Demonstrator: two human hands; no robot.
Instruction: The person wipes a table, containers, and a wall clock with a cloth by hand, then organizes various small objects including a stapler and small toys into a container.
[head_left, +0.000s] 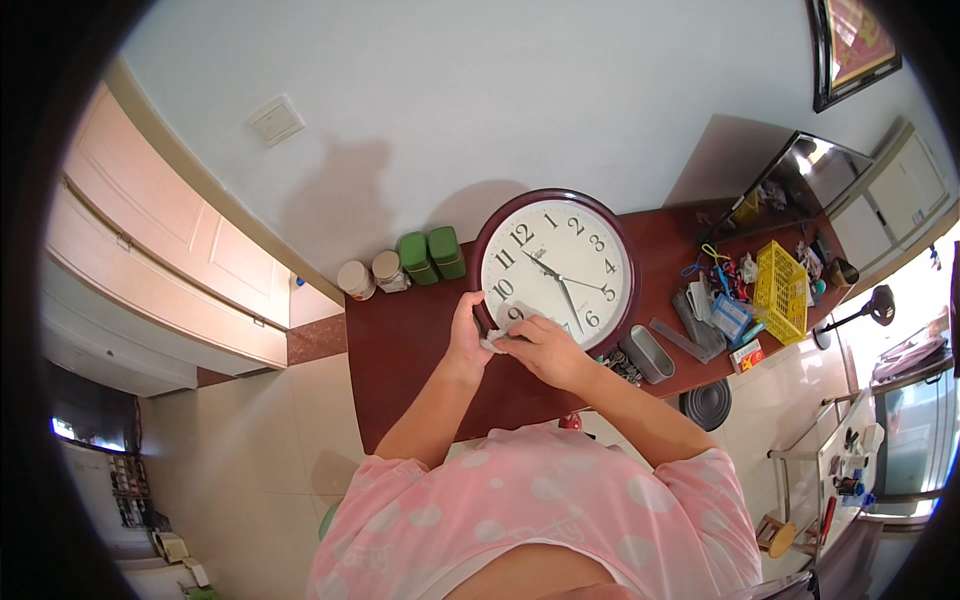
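A round wall clock (540, 262) with a dark maroon rim and a white face stands tilted over the reddish-brown wooden tabletop (405, 360). My left hand (469, 337) grips its rim at the lower left, with the thumb resting up along the edge. Pinched in the fingers of my right hand (544, 346) is a crumpled white tissue or cloth (493, 340), pressed at the rim close to my left hand. My right hand covers part of the dial near the 8. The clock's back is hidden.
Two green canisters (431, 256) and two lidded jars (373, 277) line the wall at left. On the right are a grey metal box (646, 354), a yellow plastic basket (780, 292), loose small items and a dark flat screen (795, 184). A wooden stool (776, 535) stands lower right.
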